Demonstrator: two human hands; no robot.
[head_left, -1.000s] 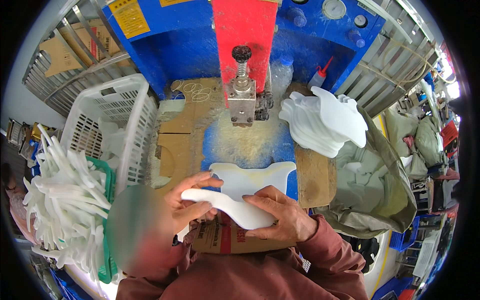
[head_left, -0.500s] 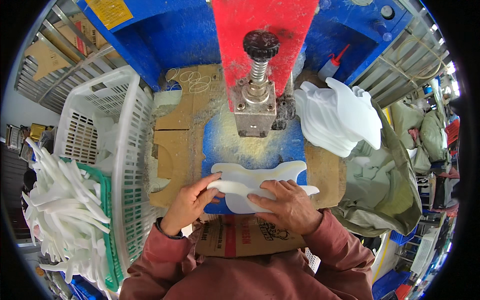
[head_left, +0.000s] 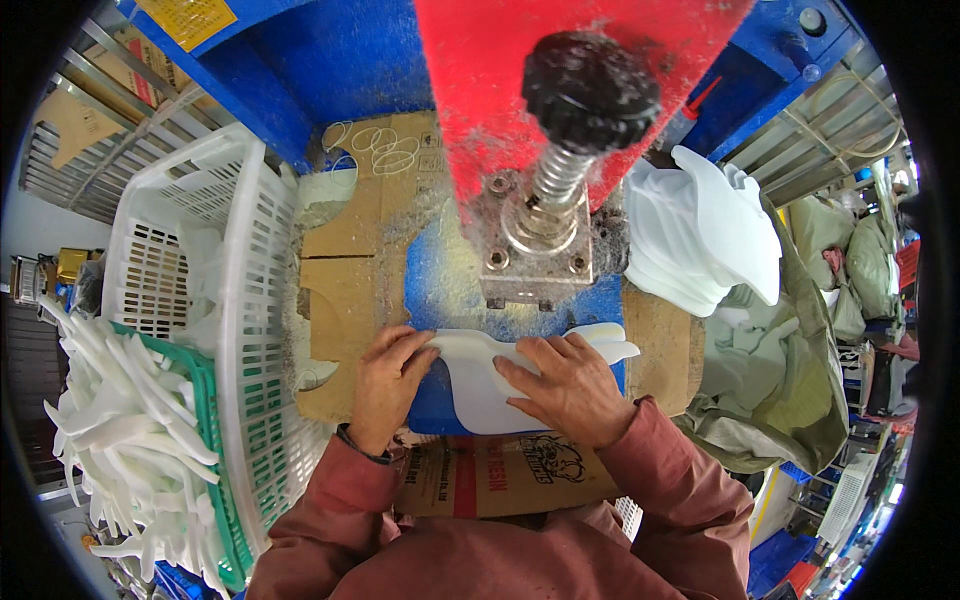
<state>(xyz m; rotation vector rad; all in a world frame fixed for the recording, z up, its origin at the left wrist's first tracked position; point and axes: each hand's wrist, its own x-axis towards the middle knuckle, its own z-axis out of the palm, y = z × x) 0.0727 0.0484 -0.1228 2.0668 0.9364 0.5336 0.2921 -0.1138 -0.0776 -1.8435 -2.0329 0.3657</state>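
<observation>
A thin, curved white sheet [head_left: 490, 395] lies on the dusty blue board [head_left: 428, 400] in front of me. Along its far edge runs a raised white strip [head_left: 470, 345], partly covered by my fingers; whether it is separate or a fold I cannot tell. My left hand [head_left: 390, 375] pinches the left end between thumb and fingers. With bent fingers, my right hand [head_left: 570, 385] grips the right part from above. Just beyond my hands stands a red machine arm [head_left: 560, 70] with a black knob [head_left: 592, 92], a spring and a metal block [head_left: 535, 270].
White curved sheets [head_left: 700, 235] are stacked at right, beside an olive sack [head_left: 815, 400] of white pieces. On the left are a white basket [head_left: 245, 290] and a green basket [head_left: 205, 400] heaped with white strips [head_left: 130, 410]. Cardboard [head_left: 345, 235] surrounds the blue board.
The red arm looks larger and has shifted right, its block higher above the board. The raised strip now lines up with the sheet's far edge; my left hand has moved slightly away from me.
</observation>
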